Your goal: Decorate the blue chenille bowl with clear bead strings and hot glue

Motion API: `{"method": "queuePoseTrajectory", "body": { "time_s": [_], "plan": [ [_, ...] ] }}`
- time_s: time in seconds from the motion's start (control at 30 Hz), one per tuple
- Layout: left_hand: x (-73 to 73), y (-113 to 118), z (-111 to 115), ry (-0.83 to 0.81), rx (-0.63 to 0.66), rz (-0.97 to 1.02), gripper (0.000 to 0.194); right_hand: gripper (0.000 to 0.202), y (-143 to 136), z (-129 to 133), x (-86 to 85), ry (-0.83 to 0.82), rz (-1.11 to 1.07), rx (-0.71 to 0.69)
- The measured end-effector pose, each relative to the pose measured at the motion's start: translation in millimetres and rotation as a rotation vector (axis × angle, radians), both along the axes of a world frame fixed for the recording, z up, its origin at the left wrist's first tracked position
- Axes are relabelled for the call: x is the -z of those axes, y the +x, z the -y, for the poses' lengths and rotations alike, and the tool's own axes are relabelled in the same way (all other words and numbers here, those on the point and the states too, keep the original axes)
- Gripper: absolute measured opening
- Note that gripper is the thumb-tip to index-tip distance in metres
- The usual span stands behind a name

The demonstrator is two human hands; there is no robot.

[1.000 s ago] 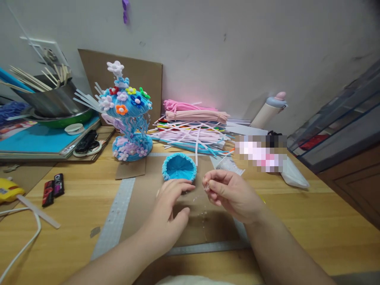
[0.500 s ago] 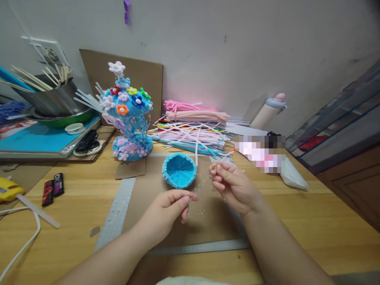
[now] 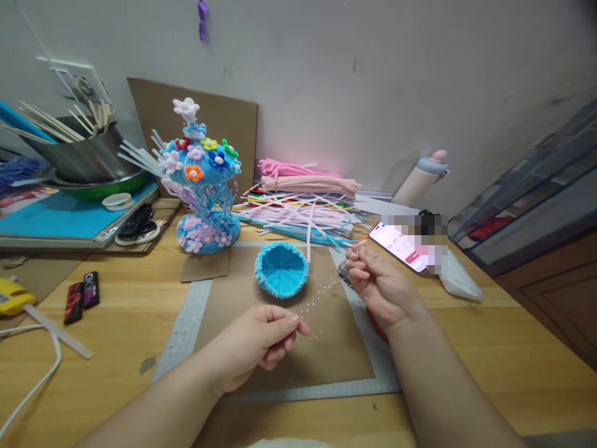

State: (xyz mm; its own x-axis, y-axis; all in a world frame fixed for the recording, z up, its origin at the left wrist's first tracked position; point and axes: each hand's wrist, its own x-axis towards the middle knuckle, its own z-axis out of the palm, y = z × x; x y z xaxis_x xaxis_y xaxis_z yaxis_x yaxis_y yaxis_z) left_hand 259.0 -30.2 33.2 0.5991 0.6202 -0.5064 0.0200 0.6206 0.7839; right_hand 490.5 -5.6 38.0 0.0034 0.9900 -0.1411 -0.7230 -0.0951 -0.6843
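A thin strand of clear beads (image 3: 330, 284) stretches between my two hands over the brown cardboard sheet (image 3: 261, 330). My left hand (image 3: 273, 339) pinches its lower end between thumb and forefinger. Higher up and to the right, my right hand (image 3: 380, 283) has its fingers closed on the other end. Just behind my left hand sits a fluffy blue bowl (image 3: 282, 270), its hollow facing up. A blue decorated piece (image 3: 200, 168) covered in small coloured flowers stands farther back on the left.
Bundles of pipe cleaners (image 3: 305, 205) lie by the wall. A phone (image 3: 396, 246) and a bottle (image 3: 420, 177) are at the right. On the left are a metal pot (image 3: 84, 152), a yellow glue gun (image 3: 16, 298) and a white cable (image 3: 58, 348).
My right hand has moved right and my left hand slightly down, so they are farther apart with the strand drawn out between them. The phone screen shows more clearly.
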Motion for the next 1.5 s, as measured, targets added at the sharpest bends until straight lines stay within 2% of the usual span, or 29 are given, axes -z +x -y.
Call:
{"method": "queuePoseTrajectory", "body": {
  "time_s": [0.27, 0.4, 0.63, 1.5],
  "plan": [
    [3.3, -1.7, 1.9, -0.112, 0.078, 0.237, 0.024, 0.019, 2.8, -2.9, 4.2, -0.039, -0.047, -0.006],
    [3.9, -3.6, -0.2, -0.163, 0.078, 0.214, 0.023, 0.019, 3.4, -4.4, 5.3, -0.055, -0.059, -0.010],
    [2.3, -4.8, 0.4, -0.134, 0.080, 0.189, 0.025, 0.024, 3.6, -5.0, 5.4, -0.054, -0.060, -0.018],
    [1.2, -5.1, -0.5, -0.146, 0.100, 0.173, 0.022, 0.020, 3.8, -6.0, 7.5, -0.053, -0.019, -0.028]
  ]
}}
